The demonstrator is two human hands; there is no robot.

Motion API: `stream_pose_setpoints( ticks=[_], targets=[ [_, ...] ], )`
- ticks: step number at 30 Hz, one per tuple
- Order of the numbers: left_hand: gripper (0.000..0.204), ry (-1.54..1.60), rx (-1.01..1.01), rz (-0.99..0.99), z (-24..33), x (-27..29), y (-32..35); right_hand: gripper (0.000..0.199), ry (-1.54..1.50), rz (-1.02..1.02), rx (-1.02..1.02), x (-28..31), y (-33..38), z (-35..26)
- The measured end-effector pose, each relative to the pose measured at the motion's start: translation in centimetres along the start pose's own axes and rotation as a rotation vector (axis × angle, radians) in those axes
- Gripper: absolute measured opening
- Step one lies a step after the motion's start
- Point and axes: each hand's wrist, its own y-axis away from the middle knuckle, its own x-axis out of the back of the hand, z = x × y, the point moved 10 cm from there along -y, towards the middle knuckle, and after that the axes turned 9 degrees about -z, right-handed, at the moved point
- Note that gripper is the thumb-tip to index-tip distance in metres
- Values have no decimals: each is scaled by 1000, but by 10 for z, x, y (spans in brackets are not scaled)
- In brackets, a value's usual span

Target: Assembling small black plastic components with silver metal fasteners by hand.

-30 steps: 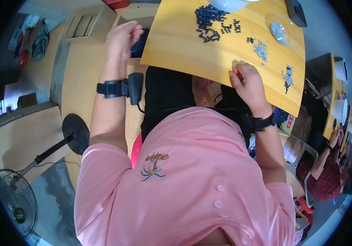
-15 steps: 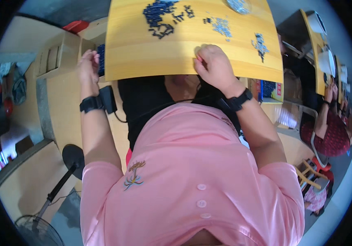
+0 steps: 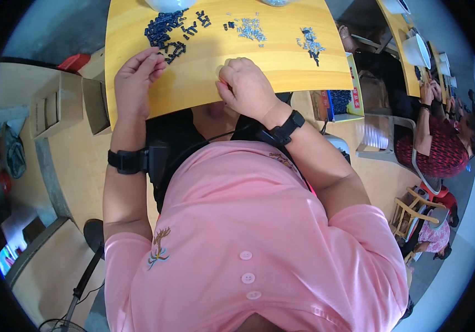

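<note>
Small black cylindrical pieces [image 3: 161, 27] lie in a heap on the far left of the yellow wooden table [image 3: 204, 83], with a few strays at its near side. Beside those strays is my left hand [image 3: 137, 80], thumb and fingertips drawn together; whether a piece is between them is hidden. My right hand [image 3: 246, 87] hovers over the table's near edge, fingers curled in and thumb against the index finger; what it holds, if anything, cannot be made out. Farther off lie small clear or silvery pieces [image 3: 250, 29], and to their right a mixed cluster of silvery and black pieces [image 3: 311, 43].
A white bowl [image 3: 170, 4] and a clear round dish [image 3: 276, 2] stand at the table's far edge. Cardboard boxes [image 3: 60, 108] are at the left; a box of dark pieces [image 3: 341, 102] sits right, below the tabletop. Co-workers [image 3: 434, 152] sit at another table with white bowls.
My left hand has moved from beside the table's left edge to over the tabletop, up to the black pieces. The right hand keeps its closed shape. The whole view has shifted.
</note>
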Motion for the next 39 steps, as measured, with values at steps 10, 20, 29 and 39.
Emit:
stream_pose_setpoints(
  ticks=[10, 20, 29, 39],
  targets=[
    [21, 11, -120, 1, -18, 9, -1, 13, -138, -307, -139, 1, -53, 6],
    [19, 155, -139, -39, -18, 12, -1, 17, -191, -118, -193, -29, -135, 29],
    [20, 102, -147, -24, -17, 12, 0, 13, -173, -143, -84, -37, -149, 19],
    [20, 111, -142, -19, -16, 13, 2, 11, 27, -216, 15, -40, -141, 5]
  ],
)
